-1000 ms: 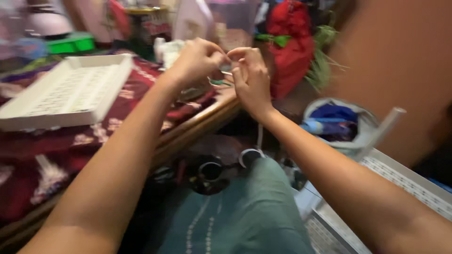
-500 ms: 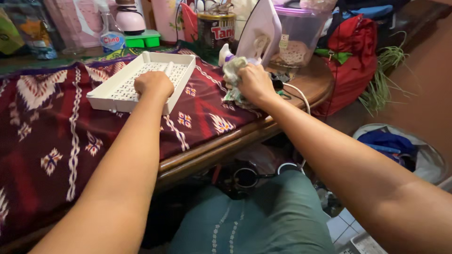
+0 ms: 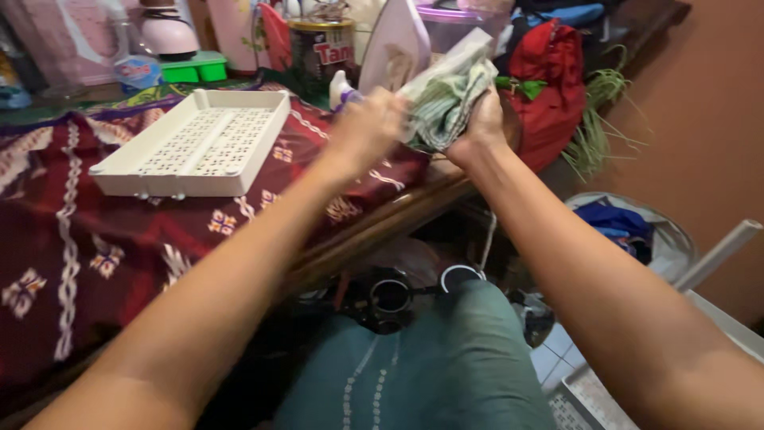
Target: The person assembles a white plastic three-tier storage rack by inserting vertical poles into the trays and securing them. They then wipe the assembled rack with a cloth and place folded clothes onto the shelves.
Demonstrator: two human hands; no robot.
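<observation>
Now the left hand has left the white tray & joined the right hand on the folded striped cloth, raised above the bench edge. Both hands' fingers closed, gripping cloth.
</observation>
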